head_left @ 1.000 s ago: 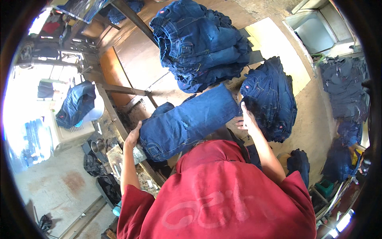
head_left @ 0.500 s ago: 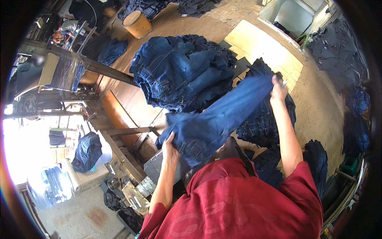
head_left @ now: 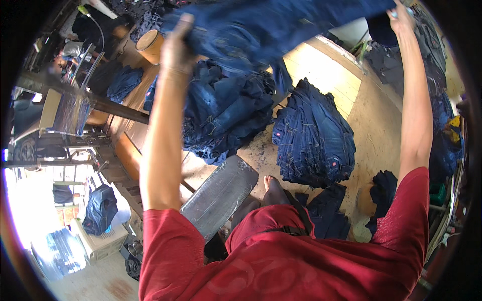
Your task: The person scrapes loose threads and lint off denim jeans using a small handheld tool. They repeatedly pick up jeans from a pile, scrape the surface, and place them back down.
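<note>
Head view: the left hand and right hand are stretching a dark blue denim garment across the top.
The blurred left hand is gripping the garment's left end and the right hand its right end. The garment is hanging over a heaped pile of dark blue jeans; a tidy stack of dark blue denim is lying right of that, and a scuffed dark grey rectangular slab is resting nearer the body.

Arms outstretched; right hand gripping; left hand, blurred, apparently gripping.
</note>
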`<action>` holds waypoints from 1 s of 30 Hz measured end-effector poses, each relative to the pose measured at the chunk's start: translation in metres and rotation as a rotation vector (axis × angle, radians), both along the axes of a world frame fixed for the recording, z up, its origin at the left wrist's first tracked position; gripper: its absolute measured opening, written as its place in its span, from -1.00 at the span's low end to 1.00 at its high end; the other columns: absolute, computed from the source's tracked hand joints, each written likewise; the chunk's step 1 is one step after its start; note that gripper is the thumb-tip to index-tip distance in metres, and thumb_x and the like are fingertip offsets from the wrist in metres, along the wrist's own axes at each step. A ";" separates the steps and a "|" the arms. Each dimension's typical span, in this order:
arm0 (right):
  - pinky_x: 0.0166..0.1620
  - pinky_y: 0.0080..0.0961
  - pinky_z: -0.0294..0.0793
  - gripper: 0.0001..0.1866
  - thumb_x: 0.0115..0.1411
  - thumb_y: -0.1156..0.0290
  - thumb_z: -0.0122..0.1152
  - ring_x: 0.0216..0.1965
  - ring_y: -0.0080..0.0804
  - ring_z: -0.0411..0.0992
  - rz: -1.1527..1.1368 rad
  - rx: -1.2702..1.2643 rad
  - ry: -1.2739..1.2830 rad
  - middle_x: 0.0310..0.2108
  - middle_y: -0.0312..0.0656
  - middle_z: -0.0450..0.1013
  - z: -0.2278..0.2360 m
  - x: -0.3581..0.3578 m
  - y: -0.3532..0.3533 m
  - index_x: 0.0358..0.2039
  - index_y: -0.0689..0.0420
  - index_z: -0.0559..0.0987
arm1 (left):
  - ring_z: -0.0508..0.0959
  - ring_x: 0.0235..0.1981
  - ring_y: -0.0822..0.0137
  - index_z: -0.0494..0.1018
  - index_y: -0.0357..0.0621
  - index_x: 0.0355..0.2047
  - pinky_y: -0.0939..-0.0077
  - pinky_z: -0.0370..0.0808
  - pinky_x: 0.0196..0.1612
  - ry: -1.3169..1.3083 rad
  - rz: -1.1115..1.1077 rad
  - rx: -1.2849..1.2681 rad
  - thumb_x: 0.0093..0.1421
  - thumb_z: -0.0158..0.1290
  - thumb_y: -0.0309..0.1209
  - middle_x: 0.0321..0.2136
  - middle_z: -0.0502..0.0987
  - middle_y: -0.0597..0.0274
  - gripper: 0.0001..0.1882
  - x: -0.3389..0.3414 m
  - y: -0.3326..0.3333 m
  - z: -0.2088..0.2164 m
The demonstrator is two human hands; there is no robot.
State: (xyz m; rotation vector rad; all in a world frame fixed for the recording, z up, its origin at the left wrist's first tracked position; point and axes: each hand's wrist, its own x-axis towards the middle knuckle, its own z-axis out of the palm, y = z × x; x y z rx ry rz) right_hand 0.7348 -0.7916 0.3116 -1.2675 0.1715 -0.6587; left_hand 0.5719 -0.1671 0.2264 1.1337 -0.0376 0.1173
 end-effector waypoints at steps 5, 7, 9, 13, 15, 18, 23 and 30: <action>-0.06 -0.04 0.77 -0.30 0.48 -0.10 0.20 -0.06 0.00 0.69 0.624 -0.329 0.448 0.10 0.09 0.66 -0.102 -0.029 0.027 0.36 0.21 0.46 | 0.58 0.30 0.04 0.46 -0.28 0.36 0.09 0.49 0.39 0.157 0.259 0.141 0.44 0.19 -0.23 0.28 0.58 -0.10 -0.42 -0.007 0.142 0.038; -0.19 -0.13 0.74 -0.50 0.43 0.05 0.28 -0.17 -0.13 0.69 0.691 -0.628 0.609 -0.10 0.04 0.69 -0.189 -0.056 0.040 0.10 0.26 0.62 | 0.66 0.17 0.06 0.52 -0.33 0.28 0.10 0.63 0.26 0.507 0.253 0.343 0.41 0.25 -0.20 0.17 0.65 -0.08 -0.43 -0.028 0.207 0.029; -0.38 -0.31 0.64 -0.65 0.35 0.19 0.34 -0.31 -0.35 0.66 0.705 -0.770 0.710 -0.22 -0.11 0.70 -0.285 -0.109 0.041 -0.04 0.20 0.67 | 0.64 0.21 -0.06 0.41 -0.40 0.37 -0.08 0.61 0.21 0.450 0.646 1.281 0.33 0.30 0.04 0.27 0.57 -0.15 -0.16 -0.053 0.249 -0.035; -0.07 0.00 0.71 -0.71 0.22 0.41 0.30 -0.06 0.10 0.69 0.605 -1.547 1.079 -0.04 0.21 0.66 -0.441 -0.247 0.032 -0.06 0.21 0.60 | 0.28 0.52 -0.19 0.17 0.18 0.60 -0.53 0.27 0.39 -0.157 0.387 2.248 0.31 0.17 0.36 0.55 0.24 -0.07 0.01 -0.110 0.276 -0.240; 0.28 0.01 0.57 -0.39 0.21 0.39 0.29 0.19 0.26 0.56 0.812 -1.565 1.451 0.19 0.29 0.55 -0.477 -0.324 0.011 0.26 0.22 0.38 | 0.07 0.60 -0.32 -0.04 0.22 0.67 -0.35 0.14 0.53 0.624 -0.252 1.952 0.33 0.21 0.25 0.59 0.07 -0.28 0.07 -0.142 0.280 -0.330; 0.39 0.59 0.21 -0.24 0.20 0.42 0.39 0.49 0.18 0.23 0.688 -1.870 1.509 0.50 0.18 0.15 -0.511 -0.427 0.000 0.36 0.18 0.24 | -0.07 0.59 -0.52 -0.18 0.20 0.68 -0.27 0.06 0.59 0.537 -0.241 1.926 0.24 0.36 0.09 0.60 -0.04 -0.39 0.22 -0.176 0.292 -0.401; 0.35 0.28 0.41 -0.49 0.28 0.49 0.34 0.18 0.09 0.55 0.477 -1.688 1.128 0.12 0.18 0.55 -0.538 -0.473 -0.025 0.15 0.24 0.31 | 0.01 0.59 -0.40 -0.14 0.10 0.66 -0.17 0.12 0.57 0.602 -0.347 1.951 0.22 0.41 -0.06 0.60 -0.05 -0.35 0.21 -0.162 0.283 -0.360; -0.27 0.05 0.63 -0.71 0.40 0.46 0.20 -0.36 0.22 0.63 0.116 -1.497 0.854 -0.46 0.10 0.58 -0.513 -0.424 -0.022 0.03 0.20 0.35 | 0.72 -0.07 0.05 0.69 -0.15 0.01 0.17 0.61 0.00 0.182 0.012 1.352 0.32 0.37 -0.13 -0.08 0.72 -0.03 -0.59 -0.170 0.016 -0.244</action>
